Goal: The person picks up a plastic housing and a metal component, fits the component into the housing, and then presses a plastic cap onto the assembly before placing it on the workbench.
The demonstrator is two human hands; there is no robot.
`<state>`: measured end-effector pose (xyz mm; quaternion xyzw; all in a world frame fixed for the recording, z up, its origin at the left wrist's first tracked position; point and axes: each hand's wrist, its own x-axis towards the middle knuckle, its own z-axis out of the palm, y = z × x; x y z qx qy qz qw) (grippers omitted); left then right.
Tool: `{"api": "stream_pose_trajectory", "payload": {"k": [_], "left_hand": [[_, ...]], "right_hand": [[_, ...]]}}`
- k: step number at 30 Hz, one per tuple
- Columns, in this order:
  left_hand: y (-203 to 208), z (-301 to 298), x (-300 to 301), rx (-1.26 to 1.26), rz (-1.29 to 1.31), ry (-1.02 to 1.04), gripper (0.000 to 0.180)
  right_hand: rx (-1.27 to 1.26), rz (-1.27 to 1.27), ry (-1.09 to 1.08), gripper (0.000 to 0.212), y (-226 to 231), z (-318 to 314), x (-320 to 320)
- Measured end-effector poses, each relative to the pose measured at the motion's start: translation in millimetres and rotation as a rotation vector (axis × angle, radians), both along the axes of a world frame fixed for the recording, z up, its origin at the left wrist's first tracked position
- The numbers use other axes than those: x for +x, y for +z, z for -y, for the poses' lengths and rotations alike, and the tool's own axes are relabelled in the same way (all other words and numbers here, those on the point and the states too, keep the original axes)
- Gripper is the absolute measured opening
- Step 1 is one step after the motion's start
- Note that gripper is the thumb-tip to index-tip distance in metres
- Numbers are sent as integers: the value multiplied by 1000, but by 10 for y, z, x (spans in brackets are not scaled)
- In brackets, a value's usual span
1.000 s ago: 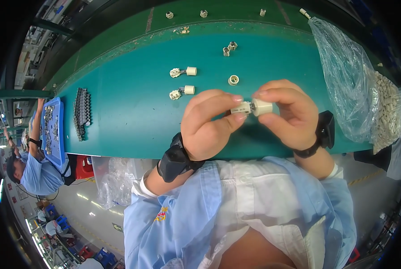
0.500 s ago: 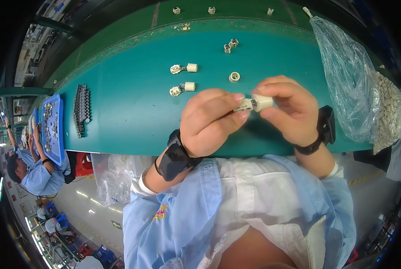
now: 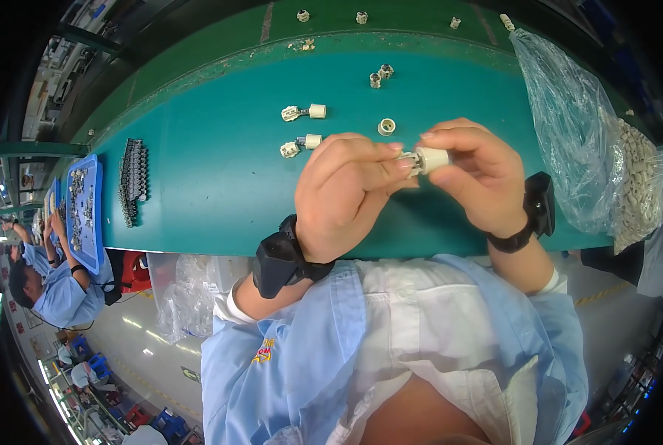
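My left hand (image 3: 346, 185) pinches a cream slotted plastic piece (image 3: 411, 165) between thumb and fingers. In my right hand (image 3: 488, 176), the thumb and fingers grip a cream cylindrical cap (image 3: 433, 160). The piece and cap meet end to end above the green mat, their joint partly hidden by my fingertips. Just beyond them, a loose cream cap (image 3: 386, 127) stands with its open end up. To the left lie two similar pairs of slotted piece and cap, a farther pair (image 3: 316, 111) and a nearer pair (image 3: 290, 149).
Two small slotted parts (image 3: 376, 80) sit farther back on the mat. Dark parts in rows (image 3: 133, 182) and a blue tray (image 3: 87, 215) are at left. A clear bag of cream parts (image 3: 635, 185) lies at right. Beyond the mat runs a green belt (image 3: 405, 16) carrying parts.
The slotted piece and cap have come closer together, my left fingers moving slightly right. On the far belt, the small parts have shifted to the right.
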<state>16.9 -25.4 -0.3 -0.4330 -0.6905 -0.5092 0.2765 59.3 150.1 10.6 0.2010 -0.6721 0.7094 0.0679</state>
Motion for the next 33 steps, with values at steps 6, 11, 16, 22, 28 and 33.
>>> {"api": "stream_pose_trajectory", "payload": {"k": [6,11,16,22,28,33], "left_hand": [[30,24,39,37,131,-37,24],[68,76,44,-43,201,-64,23],[38,45,18,-21,261,-36,21],[-11,33,-2,28,568,-66,22],[-33,-17,-84,15,656,-88,27],[84,-1,-182,95,477,31,30]], "right_hand": [[47,-54,8,27,12,17,4],[-87,131,7,24,44,77,18],[-119,296,52,23,80,118,-7],[20,261,-2,25,102,172,-65],[179,356,48,22,263,66,-228],[552,68,-253,16,644,-324,-624]]}}
